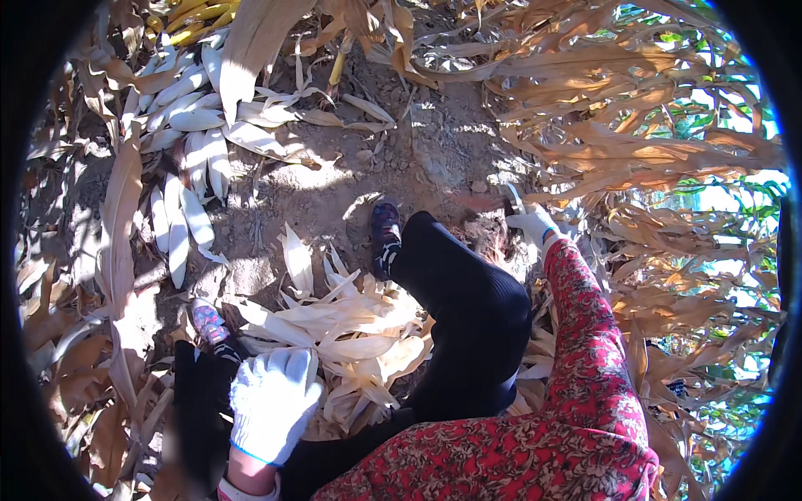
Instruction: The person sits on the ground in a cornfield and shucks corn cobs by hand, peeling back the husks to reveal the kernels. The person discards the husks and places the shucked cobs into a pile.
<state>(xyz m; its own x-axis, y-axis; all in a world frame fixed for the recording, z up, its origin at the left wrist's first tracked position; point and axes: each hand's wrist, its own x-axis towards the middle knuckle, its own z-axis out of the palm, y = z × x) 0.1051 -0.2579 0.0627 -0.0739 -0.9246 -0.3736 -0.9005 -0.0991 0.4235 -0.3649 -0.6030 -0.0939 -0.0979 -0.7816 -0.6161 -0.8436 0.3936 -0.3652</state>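
Note:
My left hand [273, 401], in a white knit glove with a blue-edged cuff, is over my bent left leg, back of the hand up. Its fingers are close together and their tips point down out of sight. Out to the right, my right hand [534, 225] in a matching glove reaches low beside the standing dry corn plants. A thin pale curved strip [517, 198] shows just beyond its fingers; whether it is held, and what it is, I cannot make out. Between my legs lies a heap of loose dry corn husks [351, 338].
Corn ears in pale husks [188, 119] are piled at the upper left, with bare yellow ears [200, 19] behind them. Dry corn plants [639, 150] stand along the right. A cut stalk [338, 66] rises from the soil [432, 144]. My shoes [385, 225] rest on the ground.

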